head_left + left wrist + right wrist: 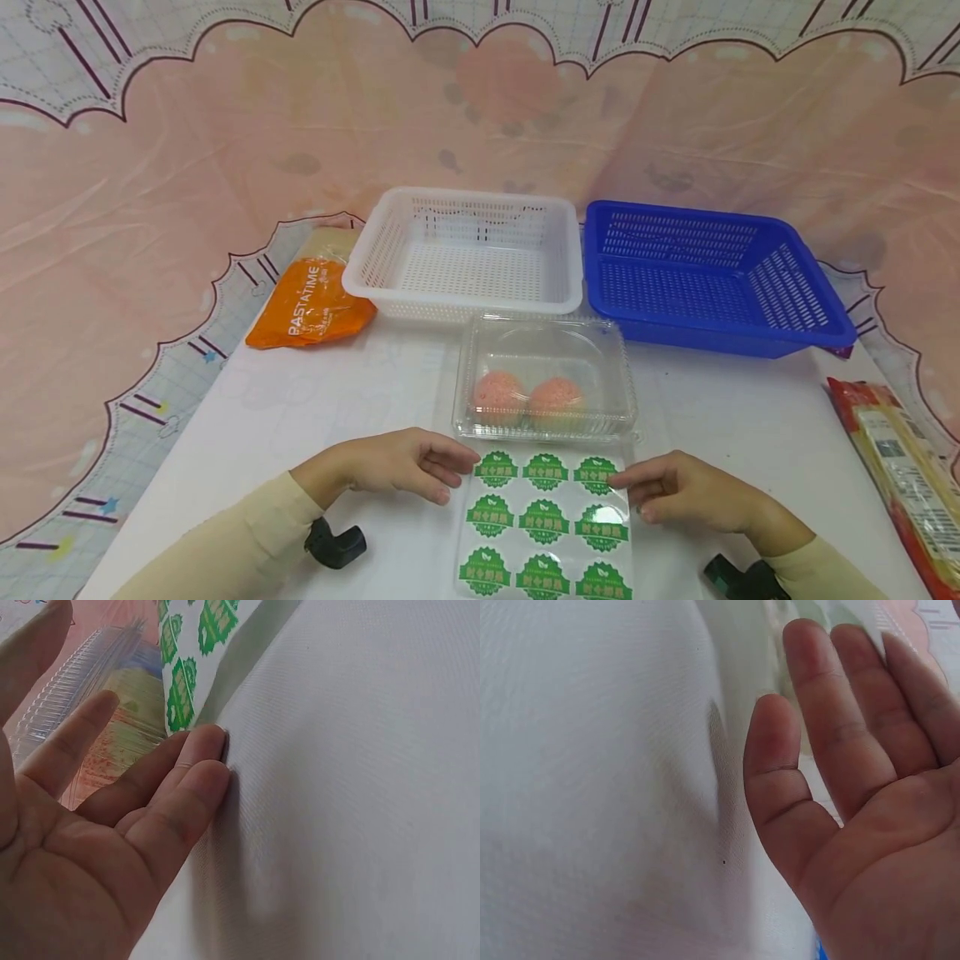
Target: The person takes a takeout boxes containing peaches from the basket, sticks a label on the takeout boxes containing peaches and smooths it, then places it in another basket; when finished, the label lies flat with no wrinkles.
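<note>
On the white table (300,400), both hands (397,462) (690,492) rest with straight, loose fingers beside the sticker sheet (543,521), pink cloth (187,167) behind.

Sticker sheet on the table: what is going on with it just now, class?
A person's left hand and right hand rest with relaxed fingers at either edge of the sticker sheet of green labels. Just beyond it sits a shut clear box with two pink balls. The white basket and blue basket stand behind.
</note>
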The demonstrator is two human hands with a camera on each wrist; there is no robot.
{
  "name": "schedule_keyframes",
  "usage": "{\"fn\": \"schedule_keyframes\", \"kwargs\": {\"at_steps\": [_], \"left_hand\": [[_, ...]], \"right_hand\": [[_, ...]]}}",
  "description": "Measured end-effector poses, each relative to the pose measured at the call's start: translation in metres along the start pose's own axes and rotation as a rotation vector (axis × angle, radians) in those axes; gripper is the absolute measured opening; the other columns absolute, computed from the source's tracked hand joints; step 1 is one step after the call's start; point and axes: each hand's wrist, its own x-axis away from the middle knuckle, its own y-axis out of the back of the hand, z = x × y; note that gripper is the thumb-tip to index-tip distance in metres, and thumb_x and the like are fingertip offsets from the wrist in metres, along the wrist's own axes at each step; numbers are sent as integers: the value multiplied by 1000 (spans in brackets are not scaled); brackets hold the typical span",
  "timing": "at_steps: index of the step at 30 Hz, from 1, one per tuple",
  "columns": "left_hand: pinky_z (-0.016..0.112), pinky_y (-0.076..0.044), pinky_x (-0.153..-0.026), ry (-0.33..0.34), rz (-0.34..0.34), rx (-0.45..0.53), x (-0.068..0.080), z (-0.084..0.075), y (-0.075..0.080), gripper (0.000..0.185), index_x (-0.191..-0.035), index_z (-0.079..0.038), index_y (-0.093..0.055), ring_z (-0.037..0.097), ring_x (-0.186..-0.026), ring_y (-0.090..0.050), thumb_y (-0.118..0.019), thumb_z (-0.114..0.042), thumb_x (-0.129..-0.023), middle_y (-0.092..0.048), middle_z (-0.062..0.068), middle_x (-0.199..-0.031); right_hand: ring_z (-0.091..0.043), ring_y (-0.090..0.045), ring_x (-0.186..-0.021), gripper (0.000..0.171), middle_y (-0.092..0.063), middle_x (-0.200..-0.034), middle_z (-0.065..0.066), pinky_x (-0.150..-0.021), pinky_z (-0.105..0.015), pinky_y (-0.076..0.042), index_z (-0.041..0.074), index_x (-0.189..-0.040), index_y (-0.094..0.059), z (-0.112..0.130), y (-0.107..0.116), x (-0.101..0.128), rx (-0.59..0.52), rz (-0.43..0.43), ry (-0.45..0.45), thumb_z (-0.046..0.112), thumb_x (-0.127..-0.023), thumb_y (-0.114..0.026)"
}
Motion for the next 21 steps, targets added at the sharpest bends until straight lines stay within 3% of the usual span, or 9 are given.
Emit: {"fn": "schedule_keyframes", "kwargs": {"at_steps": [11,17,21], "left_hand": [[35,-51,-97,-14,39,29,-3,3,-3,56,-143,6,-49,27,-119,-60,-70,-4,-92,-58,17,-136],[33,-53,-95,-30,26,18,-3,3,-4,55,-142,6,-50,23,-114,-61,-70,-2,-91,-62,11,-124],[31,-53,-92,-50,26,12,-3,1,-5,54,-140,5,-52,21,-110,-61,-71,-2,-91,-63,10,-125]], "right_hand": [[-11,-62,-113,37,-65,-129,5,-93,-23,-50,-12,-133,-56,1,-1,1,-5,-2,19,-3,-97,-60],[-12,-62,-103,39,-67,-119,-1,-89,-26,-53,-11,-134,-56,1,-1,1,4,-10,45,-4,-96,-61],[-12,-62,-99,40,-66,-114,-2,-85,-27,-54,-9,-136,-55,1,-2,0,-10,-3,63,-4,-96,-61]]}}
